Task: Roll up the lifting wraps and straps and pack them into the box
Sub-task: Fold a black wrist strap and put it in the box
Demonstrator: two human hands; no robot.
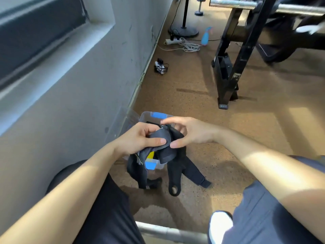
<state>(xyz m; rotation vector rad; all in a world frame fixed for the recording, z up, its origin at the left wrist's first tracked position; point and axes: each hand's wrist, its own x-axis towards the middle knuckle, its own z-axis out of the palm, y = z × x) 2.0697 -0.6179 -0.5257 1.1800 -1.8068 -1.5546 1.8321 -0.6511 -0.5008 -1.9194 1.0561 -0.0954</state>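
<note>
The left hand and right hand each have a tight grip on the strap, right above the box, likely so the roll drops in.

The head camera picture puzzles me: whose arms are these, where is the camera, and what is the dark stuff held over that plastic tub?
There is no machine here. A person wears a wide-angle camera on their head, so you look down at their own two bare arms. The left hand grips a bundle of black lifting straps, and the right hand pinches the same bundle from the other side. The loose ends hang down, one with a loop at its tip. Under them a clear plastic box with blue latches stands on the brown floor by the wall. Farther off are a black rack and a power strip.
</note>
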